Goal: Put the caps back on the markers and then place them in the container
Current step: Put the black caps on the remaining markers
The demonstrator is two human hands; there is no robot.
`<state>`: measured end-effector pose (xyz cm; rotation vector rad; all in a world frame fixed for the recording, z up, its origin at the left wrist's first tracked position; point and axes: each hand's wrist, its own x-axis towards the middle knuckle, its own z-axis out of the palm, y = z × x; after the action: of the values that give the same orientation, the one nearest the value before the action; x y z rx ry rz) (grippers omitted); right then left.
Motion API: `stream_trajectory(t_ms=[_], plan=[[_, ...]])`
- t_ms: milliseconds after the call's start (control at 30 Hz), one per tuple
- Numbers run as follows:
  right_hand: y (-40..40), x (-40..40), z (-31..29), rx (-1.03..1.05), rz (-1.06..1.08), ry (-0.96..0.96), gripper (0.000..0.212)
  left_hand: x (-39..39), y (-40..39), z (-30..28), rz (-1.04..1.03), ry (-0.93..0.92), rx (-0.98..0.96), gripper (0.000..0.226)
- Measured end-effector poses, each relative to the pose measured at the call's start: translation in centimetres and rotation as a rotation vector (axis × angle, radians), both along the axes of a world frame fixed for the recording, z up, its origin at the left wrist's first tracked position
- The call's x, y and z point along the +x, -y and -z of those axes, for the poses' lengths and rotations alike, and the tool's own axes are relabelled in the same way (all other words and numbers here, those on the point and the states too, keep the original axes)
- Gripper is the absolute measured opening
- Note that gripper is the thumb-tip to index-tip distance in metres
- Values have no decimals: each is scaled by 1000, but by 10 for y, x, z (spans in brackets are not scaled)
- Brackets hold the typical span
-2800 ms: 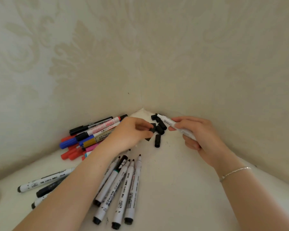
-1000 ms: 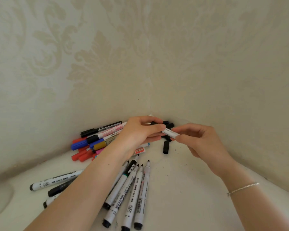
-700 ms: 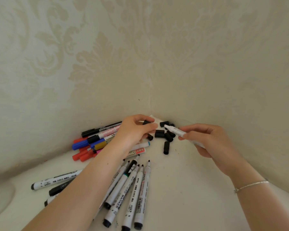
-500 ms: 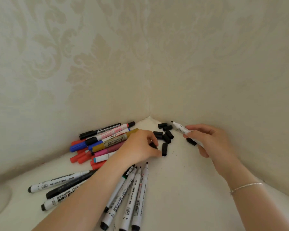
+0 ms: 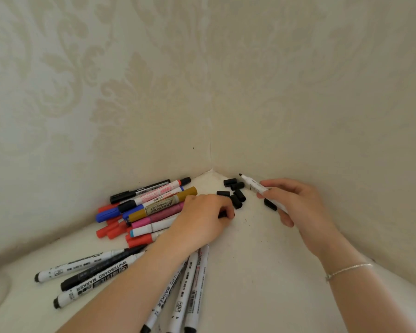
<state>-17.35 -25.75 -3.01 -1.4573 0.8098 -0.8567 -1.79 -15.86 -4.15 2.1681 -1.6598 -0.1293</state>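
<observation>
Right hand: the right hand (image 5: 296,203) pinches an uncapped white marker (image 5: 255,187) between thumb and fingers; its black tip points up toward the far corner of the white surface (image 5: 262,272); the other fingers are curled under the barrel
Left hand: the left hand (image 5: 202,219) lies knuckles up on the surface, fingers curled down onto a black cap (image 5: 222,213); whether the cap is truly gripped I cannot tell
Loose caps: a cluster of black caps (image 5: 235,192) lies in the far corner, between the two hands; one more cap (image 5: 270,205) lies under the right hand
Coloured markers: a capped pile (image 5: 151,207) lies against the left wall, just beside the left hand
White markers: three (image 5: 190,292) lie side by side toward the near edge, partly under the left forearm; three more (image 5: 87,272) lie at the near left
Wrist: a thin bracelet (image 5: 348,270) circles the right wrist
</observation>
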Motion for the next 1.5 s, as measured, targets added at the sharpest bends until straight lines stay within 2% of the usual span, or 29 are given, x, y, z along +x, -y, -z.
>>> stream_trajectory(t_ms=[67, 167, 267, 367, 733, 900, 1067, 1267, 1500], plan=[[-1, -1, -2, 4, -13, 22, 18, 0, 0, -7, -86, -302, -112, 9], [-4, -3, -6, 17, -74, 87, 20, 5, -2, -20, -200, -875, -229, 18], [-7, -4, -10, 7, -157, 134, 22, 12, -5, -29, -203, -1403, -339, 16], [-11, -3, -11, -21, -227, 128, 24, 15, -6, -33, -223, -1620, -414, 7], [-13, -1, -9, -68, -214, 31, 20, 14, -4, -31, -214, -1603, -415, 9], [-15, 0, -9, -98, -185, 4, 22, 11, -5, -33, -265, -1373, -471, 23], [-18, 1, -12, -150, -158, -7, 21, -1, -4, -35, -217, -1193, -465, 23], [-26, 6, -10, -276, -93, -29, 17, -10, -7, -37, -166, -1258, -473, 20], [-30, 9, -11, -280, -65, 1, 16, -13, -7, -35, -138, -1322, -495, 28]])
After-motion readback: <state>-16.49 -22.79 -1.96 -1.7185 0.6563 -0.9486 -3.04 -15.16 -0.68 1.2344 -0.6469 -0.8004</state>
